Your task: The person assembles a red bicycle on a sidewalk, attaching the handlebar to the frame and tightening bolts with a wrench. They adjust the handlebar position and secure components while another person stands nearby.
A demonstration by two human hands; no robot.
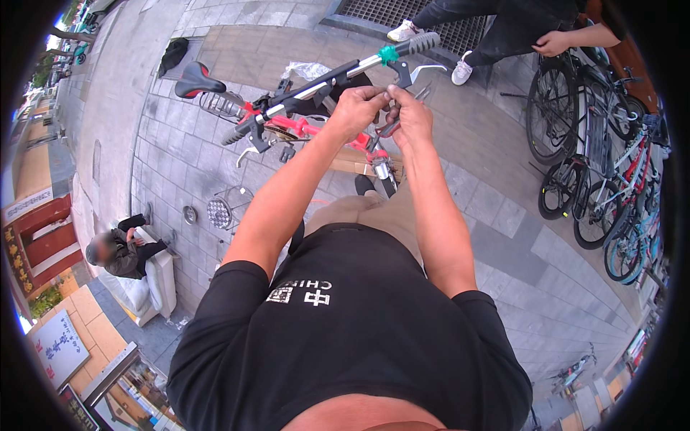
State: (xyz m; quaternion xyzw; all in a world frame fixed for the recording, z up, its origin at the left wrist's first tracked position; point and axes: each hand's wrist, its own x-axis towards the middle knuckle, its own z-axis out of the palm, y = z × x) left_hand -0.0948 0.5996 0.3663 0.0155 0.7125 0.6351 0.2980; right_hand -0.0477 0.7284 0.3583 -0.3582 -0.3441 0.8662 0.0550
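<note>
1. Underfoot, a grey paved pavement (180, 154) fills most of the view, seen from above by a person in a black T-shirt looking down at their own arms.
2. Along the pavement's right edge stands a row of parked bicycles (596, 179); near its far edge another person (503, 29) in dark trousers and white trainers bends over one of them.
3. Near the left edge of the pavement, a seated person (122, 251) in dark clothes rests on a pale bench.
4. Straight ahead, a red bicycle (302, 126) lies tipped over on the paving, its black saddle (195, 80) pointing left.
5. Its handlebar (345, 72) runs across the view, ending in a grey ribbed grip (417, 44) beside a green fitting.
6. A silver brake lever (425, 70) sticks out just below that grip.
7. The left hand (358, 109) and right hand (411, 118) meet just below the handlebar, fingertips touching.
8. Both hands are closed, pinching something small with a reddish part (388, 128) between them; what it is cannot be made out.
</note>
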